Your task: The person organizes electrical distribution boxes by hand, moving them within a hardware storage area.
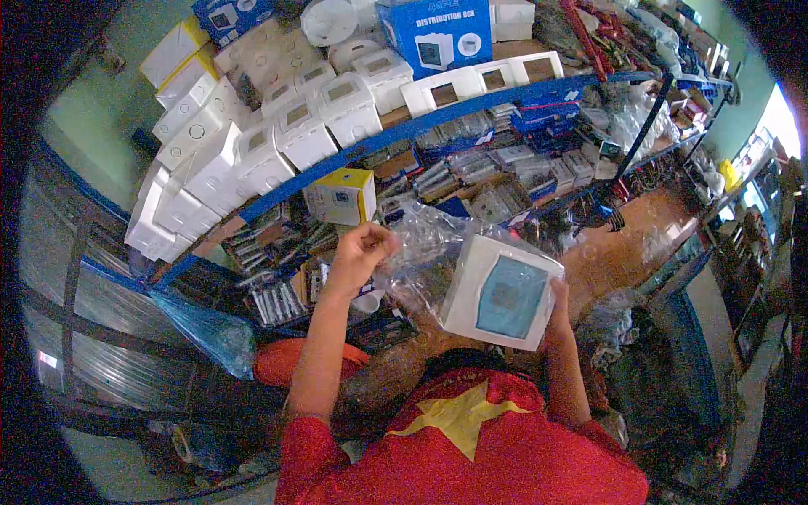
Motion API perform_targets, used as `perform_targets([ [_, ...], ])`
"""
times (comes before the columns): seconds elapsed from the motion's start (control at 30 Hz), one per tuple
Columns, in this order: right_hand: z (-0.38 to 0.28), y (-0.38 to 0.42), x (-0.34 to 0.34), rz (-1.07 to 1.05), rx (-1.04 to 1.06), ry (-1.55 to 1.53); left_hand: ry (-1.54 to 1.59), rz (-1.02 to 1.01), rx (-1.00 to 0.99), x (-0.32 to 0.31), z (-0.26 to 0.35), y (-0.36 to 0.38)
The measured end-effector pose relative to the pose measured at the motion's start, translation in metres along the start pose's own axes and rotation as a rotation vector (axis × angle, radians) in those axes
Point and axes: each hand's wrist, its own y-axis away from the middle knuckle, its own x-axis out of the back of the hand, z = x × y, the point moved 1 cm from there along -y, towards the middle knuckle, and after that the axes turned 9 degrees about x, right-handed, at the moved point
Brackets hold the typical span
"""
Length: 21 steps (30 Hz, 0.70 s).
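A white distribution box (465,289) with a blue-tinted window is held tilted in front of my chest. My right hand (555,313) grips its right side; most of the fingers are hidden behind the box. A clear plastic bag (421,244) hangs around the box's left side and stretches out toward my left hand. My left hand (368,250) is closed in a pinch on the bag's edge, just below a yellow and white carton (343,196) on the shelf.
A blue-edged shelf (370,137) curves ahead, carrying white boxes (303,128) and a blue distribution box carton (436,38). Packaged parts (497,202) crowd the lower shelf. A red-orange object (290,364) lies low on the left, near a blue plastic sheet (206,332).
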Motion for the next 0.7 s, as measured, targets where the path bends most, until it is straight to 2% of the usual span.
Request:
perform_targets([
  [0.1, 0.0, -0.005, -0.004, 0.039, -0.01, -0.005, -0.056, 0.195, -0.055, -0.005, -0.009, 0.004],
  [0.2, -0.005, -0.005, -0.012, 0.025, 0.035, 0.006, -0.108, 0.196, -0.135, -0.001, -0.014, 0.013],
  [0.3, -0.007, -0.004, -0.008, 0.047, 0.04, 0.022, 0.066, 0.021, -0.042, 0.001, -0.032, 0.029],
  [0.4, 0.0, -0.009, 0.002, 0.052, 0.044, 0.038, -0.099, -0.003, -0.052, 0.001, -0.038, 0.039],
  [0.43, 0.001, -0.011, 0.003, 0.044, 0.054, 0.043, -0.006, 0.039, 0.06, 0.003, -0.031, 0.043],
  [0.53, 0.003, -0.01, -0.008, 0.073, 0.07, 0.028, -0.093, 0.149, -0.017, 0.008, -0.022, 0.045],
  [0.63, -0.009, -0.006, -0.03, 0.088, 0.063, 0.074, -0.077, 0.097, -0.093, 0.019, -0.034, 0.042],
  [0.7, -0.009, -0.013, -0.02, 0.037, 0.056, 0.095, -0.11, 0.047, -0.048, 0.026, -0.029, 0.051],
])
